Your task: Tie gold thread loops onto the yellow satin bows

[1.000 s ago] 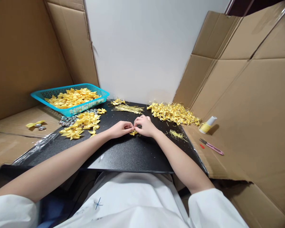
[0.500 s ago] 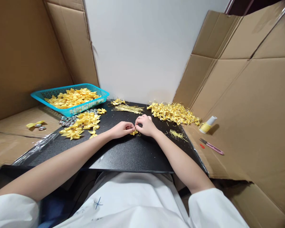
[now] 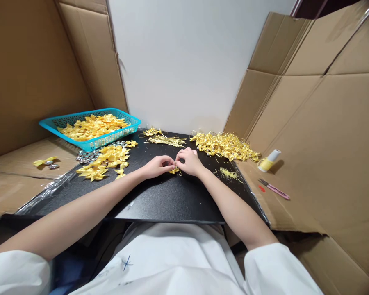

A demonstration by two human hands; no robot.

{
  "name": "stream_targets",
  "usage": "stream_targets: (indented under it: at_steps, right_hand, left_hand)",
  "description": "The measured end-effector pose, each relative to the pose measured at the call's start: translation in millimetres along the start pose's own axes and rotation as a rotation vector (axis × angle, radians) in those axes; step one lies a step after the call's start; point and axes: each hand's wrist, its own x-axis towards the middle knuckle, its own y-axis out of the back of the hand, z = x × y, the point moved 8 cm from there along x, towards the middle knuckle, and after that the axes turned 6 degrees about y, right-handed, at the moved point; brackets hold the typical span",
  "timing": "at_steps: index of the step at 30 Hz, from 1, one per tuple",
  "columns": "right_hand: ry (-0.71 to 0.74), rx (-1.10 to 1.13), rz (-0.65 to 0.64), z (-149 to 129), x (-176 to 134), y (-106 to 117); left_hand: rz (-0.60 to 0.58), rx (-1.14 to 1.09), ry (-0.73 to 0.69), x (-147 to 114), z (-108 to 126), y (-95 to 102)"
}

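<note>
Over the middle of the black table (image 3: 169, 200), my left hand (image 3: 158, 166) and my right hand (image 3: 189, 161) meet at the fingertips. Between them is a yellow ribbon bow (image 3: 174, 170), mostly hidden by the fingers, with a thin yellow cord end hanging from it. Both hands are closed in a pinch on this small piece. A heap of yellow ribbon bows (image 3: 112, 157) lies to the left of my left hand, beside shiny silver buttons (image 3: 87, 156). Beyond my hands rests a bundle of gold cords (image 3: 167, 140).
A blue basket (image 3: 135, 126) of yellow bows stands back left. Bows with cords form a pile (image 3: 224, 146) at back right, with thread scraps (image 3: 229, 173) nearer. On cardboard at right lie a thread spool (image 3: 268, 162) and pink-handled snips (image 3: 276, 190). Cardboard walls (image 3: 338, 123) flank the table.
My hands stay in almost the same place. The fingertips have shifted slightly, and a little more of the bow and its cord shows between them.
</note>
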Motion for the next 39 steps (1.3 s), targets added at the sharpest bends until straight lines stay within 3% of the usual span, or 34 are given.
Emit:
stream_targets:
  at_steps: [19, 39]
  right_hand:
    - [0.012, 0.011, 0.020, 2, 0, -1]
    - [-0.040, 0.000, 0.023, 6, 0, 1]
  left_hand:
    - [0.001, -0.054, 0.078, 3, -6, -2.0]
    - [0.008, 0.026, -0.030, 2, 5, -3.6]
